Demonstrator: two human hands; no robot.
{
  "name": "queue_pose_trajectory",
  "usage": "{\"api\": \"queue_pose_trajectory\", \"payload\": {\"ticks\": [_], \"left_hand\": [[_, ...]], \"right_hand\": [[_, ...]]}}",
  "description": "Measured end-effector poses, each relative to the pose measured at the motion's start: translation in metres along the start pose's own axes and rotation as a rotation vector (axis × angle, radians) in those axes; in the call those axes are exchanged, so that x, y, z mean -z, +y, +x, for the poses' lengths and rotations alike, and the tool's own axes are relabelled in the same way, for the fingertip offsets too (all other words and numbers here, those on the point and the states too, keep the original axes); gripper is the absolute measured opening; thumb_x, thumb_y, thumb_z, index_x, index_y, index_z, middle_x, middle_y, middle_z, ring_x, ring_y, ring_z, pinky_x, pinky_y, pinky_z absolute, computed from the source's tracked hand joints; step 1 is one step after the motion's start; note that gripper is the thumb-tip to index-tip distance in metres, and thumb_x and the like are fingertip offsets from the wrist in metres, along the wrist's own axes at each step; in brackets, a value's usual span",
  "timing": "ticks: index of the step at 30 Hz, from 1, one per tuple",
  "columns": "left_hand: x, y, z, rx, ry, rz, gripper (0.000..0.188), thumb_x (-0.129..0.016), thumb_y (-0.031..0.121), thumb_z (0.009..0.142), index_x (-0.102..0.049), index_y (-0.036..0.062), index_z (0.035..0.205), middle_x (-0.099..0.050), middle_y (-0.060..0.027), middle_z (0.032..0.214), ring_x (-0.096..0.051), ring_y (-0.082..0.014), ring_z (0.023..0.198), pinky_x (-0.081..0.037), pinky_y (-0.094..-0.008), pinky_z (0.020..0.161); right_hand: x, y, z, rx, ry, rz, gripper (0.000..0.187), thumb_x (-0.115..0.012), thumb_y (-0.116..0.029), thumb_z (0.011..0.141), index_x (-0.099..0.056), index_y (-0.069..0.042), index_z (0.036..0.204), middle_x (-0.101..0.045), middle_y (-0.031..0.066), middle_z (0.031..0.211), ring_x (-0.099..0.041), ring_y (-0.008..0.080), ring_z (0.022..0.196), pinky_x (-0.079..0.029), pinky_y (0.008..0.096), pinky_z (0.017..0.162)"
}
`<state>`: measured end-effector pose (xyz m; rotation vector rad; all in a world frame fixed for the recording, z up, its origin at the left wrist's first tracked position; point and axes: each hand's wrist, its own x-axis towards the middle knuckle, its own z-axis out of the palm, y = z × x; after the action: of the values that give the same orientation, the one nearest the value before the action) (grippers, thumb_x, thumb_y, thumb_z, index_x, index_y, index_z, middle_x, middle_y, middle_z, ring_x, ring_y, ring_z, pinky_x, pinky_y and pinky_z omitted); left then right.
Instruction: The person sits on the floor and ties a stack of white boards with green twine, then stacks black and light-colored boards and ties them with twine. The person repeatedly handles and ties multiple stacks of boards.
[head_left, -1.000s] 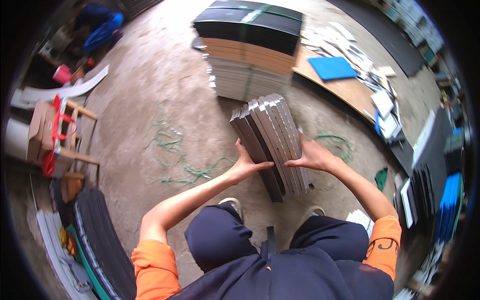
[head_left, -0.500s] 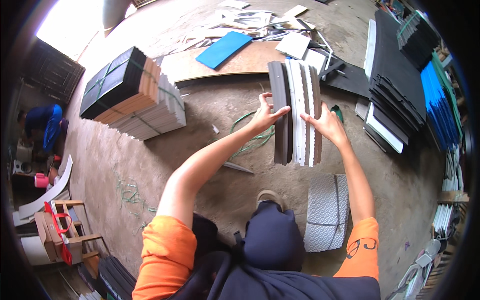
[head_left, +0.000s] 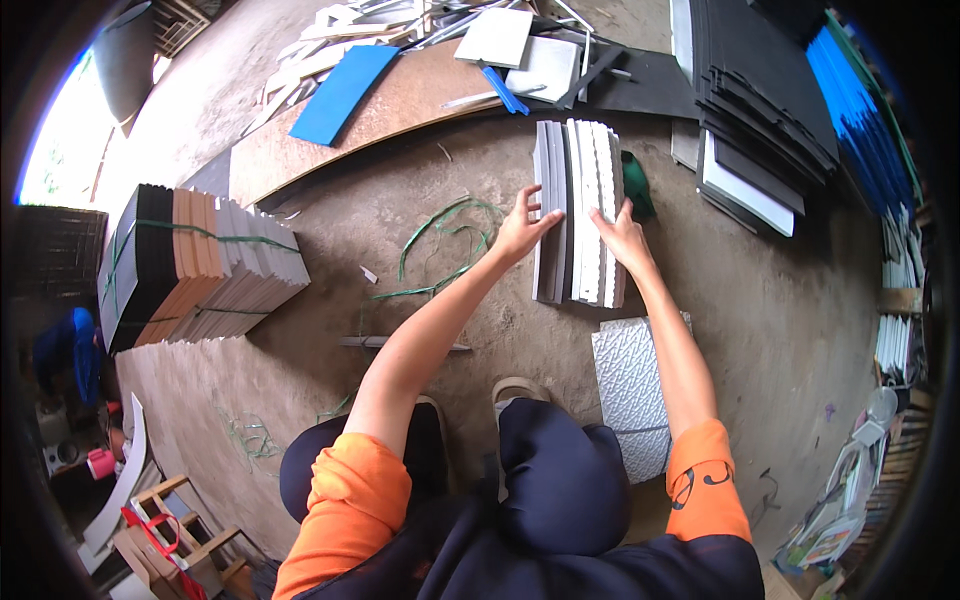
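A stack of grey and white foam-like sheets (head_left: 586, 262) is on edge in front of me, between my hands. On its left side, my left hand (head_left: 524, 230) presses the outer grey sheet, with fingers over the far edge. My right hand (head_left: 624, 240) grips the white sheets from the right, thumb on the near face. Whether the stack touches the floor I cannot tell. Beyond its right side shows a dark green thing (head_left: 637, 186), partly hidden. By my right forearm lies a strapped bundle of embossed whitish sheets (head_left: 628, 385).
A strapped stack of black, orange and grey sheets (head_left: 205, 265) is at left. Loose green strapping (head_left: 425, 290) lies on the concrete. Ahead are a brown board (head_left: 370, 125), a blue sheet (head_left: 345, 95) and offcuts. Black sheets (head_left: 765, 130) are piled at right. Someone in blue (head_left: 68, 350) bends far left.
My view has swung and shifted, so the strapped stack sits lower and farther left. Both hands keep hold of the sheet stack, which now looks slightly lower. A blue strip has come into view ahead.
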<state>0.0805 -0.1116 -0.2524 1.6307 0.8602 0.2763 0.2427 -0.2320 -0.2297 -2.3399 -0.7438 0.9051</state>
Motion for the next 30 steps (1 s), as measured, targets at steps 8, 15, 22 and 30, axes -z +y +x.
{"api": "queue_pose_trajectory", "payload": {"ticks": [8,15,22,30], "left_hand": [[0.032,0.051,-0.015,-0.345,0.203,0.351,0.035,-0.051,0.012,0.083,-0.054,0.0176,0.117,-0.06,-0.0171,0.096,-0.061,-0.0296,0.081,-0.049,-0.0402,0.073],[0.019,0.052,-0.012,-0.34,0.205,0.49,0.042,-0.064,0.023,0.079,-0.051,0.0218,0.118,-0.048,-0.0112,0.111,-0.05,-0.029,0.104,-0.043,-0.0437,0.086],[-0.016,0.048,0.006,0.147,0.233,0.331,0.123,-0.079,0.049,0.055,0.002,0.008,0.139,-0.025,-0.0276,0.136,-0.021,-0.0402,0.129,-0.029,-0.0527,0.099],[-0.046,0.026,0.024,-0.021,-0.089,-0.201,0.106,-0.072,0.024,0.071,0.006,-0.0027,0.137,-0.03,-0.0292,0.134,-0.036,-0.0371,0.123,-0.032,-0.0362,0.102]], "right_hand": [[-0.015,0.011,-0.002,0.24,0.026,0.528,0.082,-0.048,-0.056,0.08,-0.028,0.004,0.133,-0.036,0.0201,0.135,-0.03,0.0272,0.129,-0.023,0.0345,0.104],[-0.026,0.032,0.007,0.11,-0.068,0.642,0.074,-0.034,-0.054,0.089,-0.031,0.005,0.133,-0.031,0.0153,0.14,-0.025,0.0226,0.131,-0.019,0.0322,0.106],[0.001,0.006,-0.022,0.111,0.021,0.504,0.083,-0.036,-0.059,0.087,-0.016,0.003,0.138,-0.021,0.0198,0.143,-0.018,0.028,0.134,-0.017,0.0346,0.108],[0.01,0.039,-0.015,0.083,0.029,0.437,0.079,-0.037,-0.055,0.088,-0.012,0.001,0.139,-0.019,0.0211,0.143,-0.019,0.0312,0.133,-0.02,0.0367,0.107]]}}
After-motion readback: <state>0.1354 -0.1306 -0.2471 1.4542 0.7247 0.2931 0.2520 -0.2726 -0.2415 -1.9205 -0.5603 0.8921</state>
